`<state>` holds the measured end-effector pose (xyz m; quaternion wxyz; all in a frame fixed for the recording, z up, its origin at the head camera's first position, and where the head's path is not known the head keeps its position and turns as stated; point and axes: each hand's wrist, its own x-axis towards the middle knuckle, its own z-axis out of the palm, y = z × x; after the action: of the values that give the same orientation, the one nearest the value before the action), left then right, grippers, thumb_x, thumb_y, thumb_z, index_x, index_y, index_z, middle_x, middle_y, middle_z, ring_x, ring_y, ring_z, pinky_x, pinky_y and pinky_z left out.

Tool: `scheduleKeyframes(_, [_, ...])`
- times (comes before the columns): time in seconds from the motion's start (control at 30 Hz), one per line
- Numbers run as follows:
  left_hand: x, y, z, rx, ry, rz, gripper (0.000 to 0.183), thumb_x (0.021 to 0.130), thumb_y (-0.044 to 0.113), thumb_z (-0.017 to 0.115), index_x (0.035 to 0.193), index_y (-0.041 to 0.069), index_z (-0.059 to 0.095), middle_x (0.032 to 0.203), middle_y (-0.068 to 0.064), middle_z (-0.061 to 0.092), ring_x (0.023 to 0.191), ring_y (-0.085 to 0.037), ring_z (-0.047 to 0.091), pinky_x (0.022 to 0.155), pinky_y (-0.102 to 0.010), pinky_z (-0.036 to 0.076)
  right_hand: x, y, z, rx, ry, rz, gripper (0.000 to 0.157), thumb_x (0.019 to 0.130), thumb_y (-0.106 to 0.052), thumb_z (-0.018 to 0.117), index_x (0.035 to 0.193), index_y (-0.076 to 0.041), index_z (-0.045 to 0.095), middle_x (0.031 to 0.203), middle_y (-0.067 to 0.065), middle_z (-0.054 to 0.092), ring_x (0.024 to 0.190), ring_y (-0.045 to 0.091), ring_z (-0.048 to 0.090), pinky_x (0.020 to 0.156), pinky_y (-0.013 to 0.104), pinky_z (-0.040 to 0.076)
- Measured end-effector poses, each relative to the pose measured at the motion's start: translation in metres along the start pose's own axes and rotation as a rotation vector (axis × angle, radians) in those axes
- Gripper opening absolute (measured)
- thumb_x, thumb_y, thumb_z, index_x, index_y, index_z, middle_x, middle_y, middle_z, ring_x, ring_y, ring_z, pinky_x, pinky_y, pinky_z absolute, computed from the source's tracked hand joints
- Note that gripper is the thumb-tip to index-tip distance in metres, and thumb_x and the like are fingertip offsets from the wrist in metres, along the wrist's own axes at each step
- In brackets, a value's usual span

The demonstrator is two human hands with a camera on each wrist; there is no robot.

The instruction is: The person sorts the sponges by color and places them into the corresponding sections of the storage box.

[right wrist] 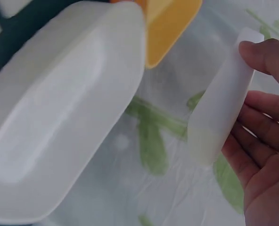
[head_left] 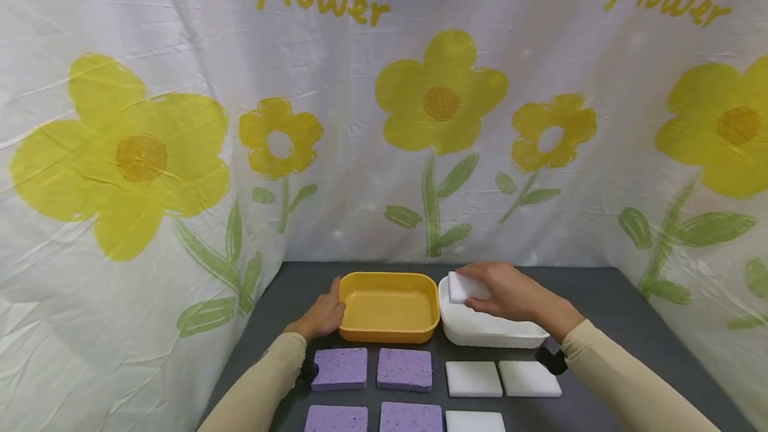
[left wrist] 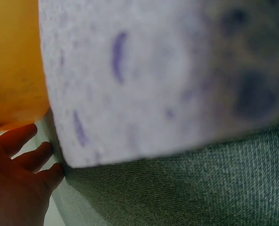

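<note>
Between thumb and fingers, my right hand (head_left: pixel 513 293) pinches a white sponge block (head_left: pixel 462 288) over the white container (head_left: pixel 495 335). In the right wrist view the same sponge (right wrist: pixel 219 106) bends a little in that grip, with the container's inside bare. My left hand (head_left: pixel 323 312) rests against the left side of the yellow container (head_left: pixel 389 337). Its fingers (left wrist: pixel 33 157) lie loosely extended by the container's wall in the left wrist view. A purple sponge (left wrist: pixel 130 94) fills much of that view, close to the camera.
Several purple sponges (head_left: pixel 404 369) lie in rows in front of the yellow container. White sponge blocks (head_left: pixel 474 379) lie in front of the white one. The dark tabletop (head_left: pixel 600 319) ends at a flower-printed curtain (head_left: pixel 360 219) behind and on both sides.
</note>
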<state>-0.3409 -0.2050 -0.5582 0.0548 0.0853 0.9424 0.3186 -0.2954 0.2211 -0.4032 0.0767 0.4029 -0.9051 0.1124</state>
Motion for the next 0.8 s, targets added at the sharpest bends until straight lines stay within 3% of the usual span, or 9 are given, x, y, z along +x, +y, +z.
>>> scheduleKeyframes(0.3, [0.0,0.001,0.002,0.023,0.009,-0.037,0.071,0.11,0.013,0.044,0.171,-0.005,0.013,0.155,-0.031,0.057,0.13,-0.034,0.063,0.124,-0.06,0.041,0.051,-0.005,0.016,0.029,0.024,-0.063,0.049,0.097,-0.024,0.081,0.139,0.0,0.071,0.124,0.011,0.079,0.102,0.026,0.074,0.089,0.047,0.061])
scheduleKeyframes(0.57, [-0.002,0.003,0.0,0.002,0.001,-0.038,0.071,0.111,0.014,0.043,0.172,-0.004,0.012,0.158,-0.031,0.054,0.137,-0.036,0.061,0.125,-0.06,0.04,0.092,-0.017,0.043,0.075,0.013,-0.08,0.052,0.097,-0.024,0.08,0.14,0.004,0.07,0.133,0.016,0.077,0.117,0.035,0.075,0.103,0.051,0.06])
scheduleKeyframes(0.8, [-0.001,0.001,0.001,-0.006,0.001,-0.035,0.071,0.111,0.014,0.044,0.171,-0.005,0.012,0.155,-0.03,0.057,0.126,-0.032,0.063,0.123,-0.06,0.042,0.125,-0.026,0.074,0.125,-0.038,-0.07,0.045,0.098,-0.024,0.081,0.135,0.0,0.073,0.123,0.01,0.078,0.097,0.02,0.07,0.088,0.038,0.06])
